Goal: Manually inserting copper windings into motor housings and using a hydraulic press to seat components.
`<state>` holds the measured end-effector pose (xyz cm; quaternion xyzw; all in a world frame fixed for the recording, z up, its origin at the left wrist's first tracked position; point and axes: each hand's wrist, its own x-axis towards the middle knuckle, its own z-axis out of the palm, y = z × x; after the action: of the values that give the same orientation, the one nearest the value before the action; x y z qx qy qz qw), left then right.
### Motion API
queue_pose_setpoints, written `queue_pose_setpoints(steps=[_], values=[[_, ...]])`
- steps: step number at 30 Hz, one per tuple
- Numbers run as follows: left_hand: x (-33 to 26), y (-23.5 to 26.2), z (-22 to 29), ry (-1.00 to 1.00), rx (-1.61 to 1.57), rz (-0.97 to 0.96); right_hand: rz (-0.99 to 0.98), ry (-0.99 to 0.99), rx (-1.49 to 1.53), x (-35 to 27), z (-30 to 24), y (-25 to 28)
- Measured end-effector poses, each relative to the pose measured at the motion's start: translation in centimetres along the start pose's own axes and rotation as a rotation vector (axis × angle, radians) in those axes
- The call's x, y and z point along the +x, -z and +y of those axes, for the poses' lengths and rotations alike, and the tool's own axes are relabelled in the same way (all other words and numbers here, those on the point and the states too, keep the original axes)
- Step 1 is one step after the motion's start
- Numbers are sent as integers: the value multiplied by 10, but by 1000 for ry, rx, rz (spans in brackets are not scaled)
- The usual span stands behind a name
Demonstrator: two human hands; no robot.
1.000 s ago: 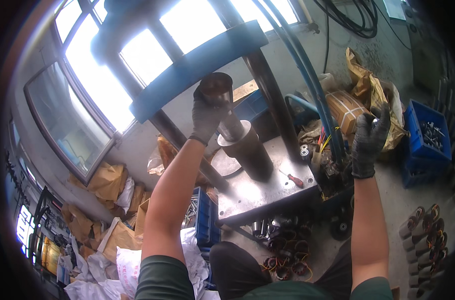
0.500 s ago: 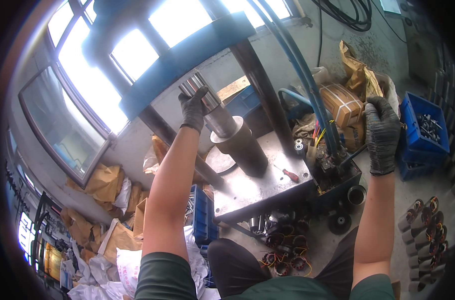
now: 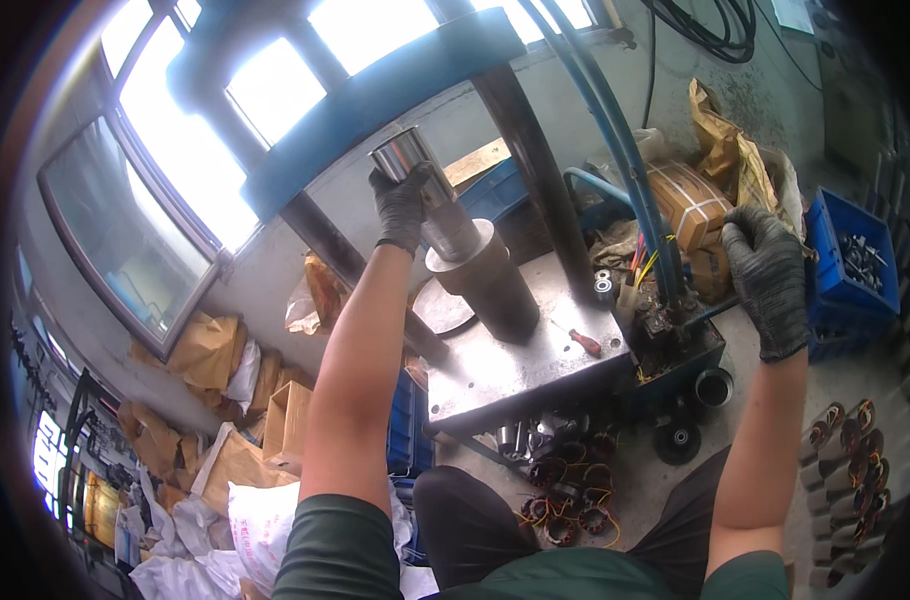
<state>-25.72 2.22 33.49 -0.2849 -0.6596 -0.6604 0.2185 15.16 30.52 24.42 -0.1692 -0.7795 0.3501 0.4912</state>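
Note:
My left hand [image 3: 401,210], in a dark grey knit glove, is closed round the side of a shiny steel cylinder [image 3: 407,158]. Below it the narrower shaft goes down into a flanged, darker metal sleeve [image 3: 495,295], which stands tilted in view on the steel bed [image 3: 475,375] of a blue-framed press. My right hand [image 3: 767,280], gloved alike, is raised at the right with its fingers curled. A dark lever rod [image 3: 710,312] runs from the press's pump unit toward this hand and passes out of sight behind it. What the fingers hold is hidden.
A red-handled screwdriver [image 3: 583,342] lies on the bed, with small ring bearings [image 3: 603,283] at its right edge. Blue bins of metal parts [image 3: 855,260] stand at right. Wound motor parts [image 3: 570,500] lie on the floor. Press columns [image 3: 535,170] flank the sleeve.
The view has shifted slightly. My right hand sits a little lower and its fingers look more curled. My left hand stays on the steel cylinder.

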Motion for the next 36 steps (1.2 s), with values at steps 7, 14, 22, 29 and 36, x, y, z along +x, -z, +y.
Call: queue_pose_setpoints(steps=[7,14,22,29,36], values=[[-38,-1,-49,-119,-132,80,-183,85,-217,-14,-9,16],[-61,9,-77,29,-249,-27,-507,293,-692,-42,-27,38],[-81,2,-36,132,-325,-59,-1181,177,-847,-111,-14,77],[-68,8,-58,123,-113,-13,-902,130,-902,-165,-17,70],[-64,11,-56,152,-37,-22,-807,99,-907,-176,-10,67]])
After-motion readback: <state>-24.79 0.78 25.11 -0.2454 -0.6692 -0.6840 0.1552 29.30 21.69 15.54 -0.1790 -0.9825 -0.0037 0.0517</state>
